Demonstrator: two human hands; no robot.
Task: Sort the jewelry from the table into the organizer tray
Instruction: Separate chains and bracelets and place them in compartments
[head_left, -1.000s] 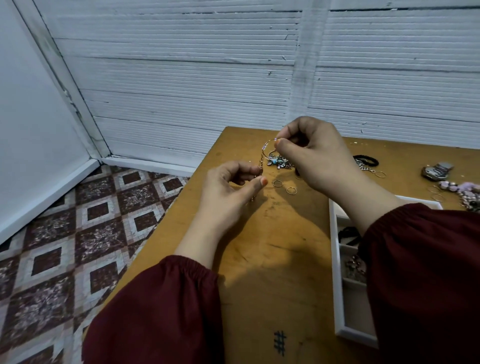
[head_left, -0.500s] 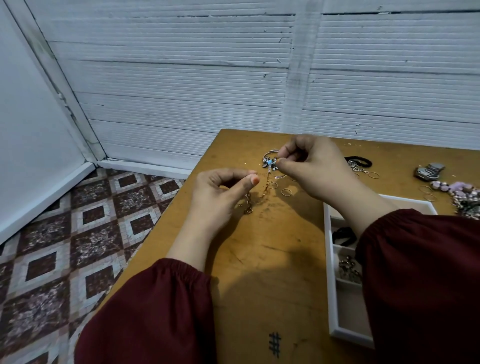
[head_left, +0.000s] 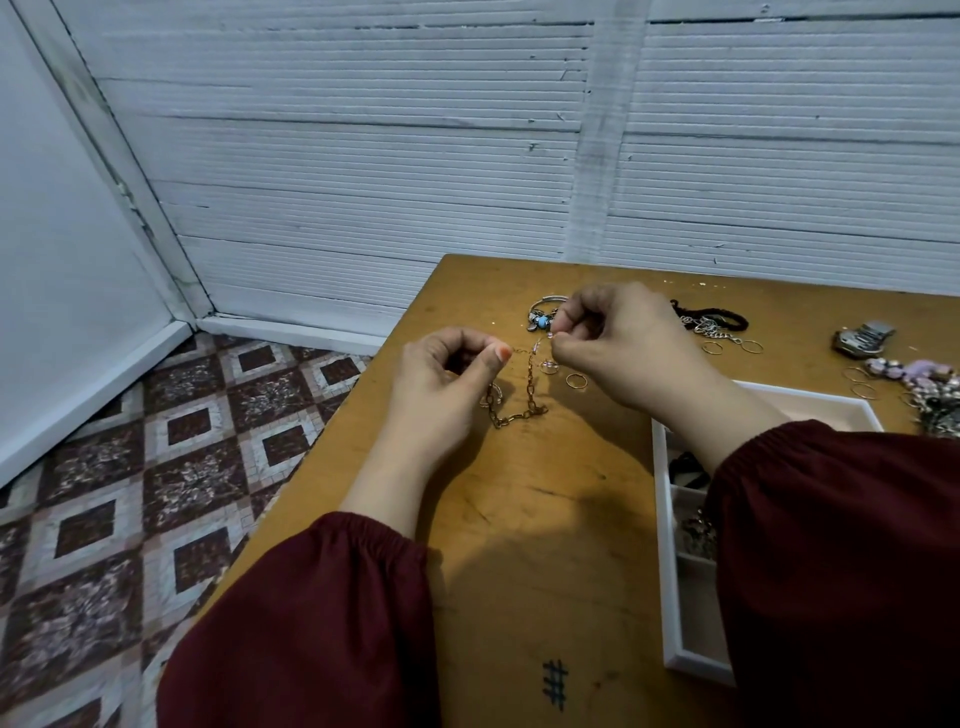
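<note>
A gold chain (head_left: 519, 400) hangs in a loop between my two hands over the wooden table (head_left: 545, 519). My left hand (head_left: 447, 384) pinches one end of it between thumb and fingers. My right hand (head_left: 628, 343) pinches the other end, just in front of a silver bangle with blue charms (head_left: 543, 314). The chain's low part touches the tabletop. The white organizer tray (head_left: 670, 571) lies at the right, mostly hidden under my right sleeve; a black band and some chain show in its compartments.
Loose thin rings (head_left: 575, 381) lie near the chain. A black hair band (head_left: 711, 318) with small rings, a grey clip (head_left: 862, 338) and a pink beaded pile (head_left: 919, 379) sit at the far right. The table's left edge drops to a tiled floor (head_left: 156, 467).
Both hands have come down and toward me from the bangle pile, drawing the gold chain out between them. The bangle with blue charms stays on the table.
</note>
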